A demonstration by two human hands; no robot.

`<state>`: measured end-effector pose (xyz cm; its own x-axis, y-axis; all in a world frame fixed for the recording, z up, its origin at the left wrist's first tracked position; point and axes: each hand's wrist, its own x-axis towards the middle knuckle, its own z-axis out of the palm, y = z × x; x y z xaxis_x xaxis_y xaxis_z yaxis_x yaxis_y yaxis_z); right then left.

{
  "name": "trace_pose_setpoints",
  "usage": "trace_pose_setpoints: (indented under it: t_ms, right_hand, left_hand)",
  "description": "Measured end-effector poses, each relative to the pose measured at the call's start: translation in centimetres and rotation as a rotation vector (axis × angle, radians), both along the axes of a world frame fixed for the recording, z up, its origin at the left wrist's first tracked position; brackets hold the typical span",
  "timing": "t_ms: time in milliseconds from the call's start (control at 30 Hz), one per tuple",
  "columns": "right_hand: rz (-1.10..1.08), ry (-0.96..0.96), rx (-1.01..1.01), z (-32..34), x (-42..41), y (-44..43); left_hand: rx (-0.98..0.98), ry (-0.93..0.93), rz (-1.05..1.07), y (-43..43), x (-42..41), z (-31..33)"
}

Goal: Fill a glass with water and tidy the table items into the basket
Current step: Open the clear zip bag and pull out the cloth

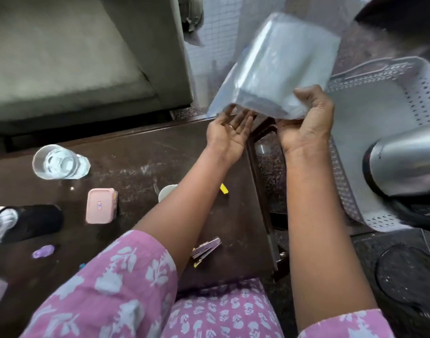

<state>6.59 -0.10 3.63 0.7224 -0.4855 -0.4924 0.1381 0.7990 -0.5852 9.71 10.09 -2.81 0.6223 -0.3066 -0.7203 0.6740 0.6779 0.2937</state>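
Plastic pouch (277,67) held above the worktop (140,157) edge, just left of the basket (426,98): right hand (306,120) grips its lower edge, left hand (229,132) lies open, palm up, beneath; advise supporting the underside while swinging right and lowering it flat onto the basket floor

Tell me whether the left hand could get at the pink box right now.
Probably yes. The left hand lies open under the bag, which the right hand grips, so it looks free. The pink box sits uncovered on the table, beside that forearm.
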Motion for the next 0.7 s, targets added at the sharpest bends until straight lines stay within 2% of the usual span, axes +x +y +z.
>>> trace_pose_setpoints:
  t_ms: [133,300,400,500,700]
  right_hand:
    - [0.191,0.124,-0.020,-1.4,0.2,3.2]
    - [0.377,0.330,-0.112,-4.4,0.1,6.4]
    - [0.448,0.355,-0.150,-5.7,0.0,8.2]
    - [0.492,0.401,-0.217,-6.8,0.0,10.0]
    - [0.644,0.615,-0.548,-8.9,0.1,13.9]
  left_hand:
    - [0.058,-0.023,0.124,6.8,0.7,-1.0]
    - [0.036,-0.114,0.051,15.4,0.3,-2.0]
    - [0.029,-0.016,-0.008,18.6,-0.6,-2.1]
    - [0.123,0.047,-0.030,21.2,-1.3,-3.0]
    - [0.260,-0.031,0.054,25.1,-1.7,-3.5]
